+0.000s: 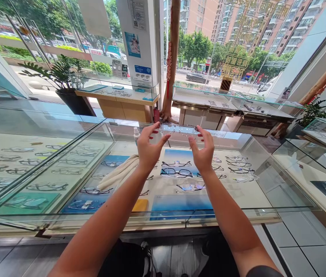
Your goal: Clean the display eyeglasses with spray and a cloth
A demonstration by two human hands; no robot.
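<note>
A pair of eyeglasses [178, 130] with thin frames is held up level over the glass display counter [246, 213]. My left hand [151, 146] pinches its left end between thumb and fingers. At the other end, my right hand [203, 149] grips the frame in the same way. Below, inside the case, dark-framed glasses [177, 172] lie on a blue and white card. A cream cloth [119, 173] is draped beside my left forearm. Near my left hand stands a small white spray bottle [136, 134].
Rows of spectacles [1, 157] fill the case on the left. A yellow cloth [140, 205] lies near the front glass. Further off are more display cases [206, 98], a potted plant [73, 96] and a wooden post [171, 57] before large windows.
</note>
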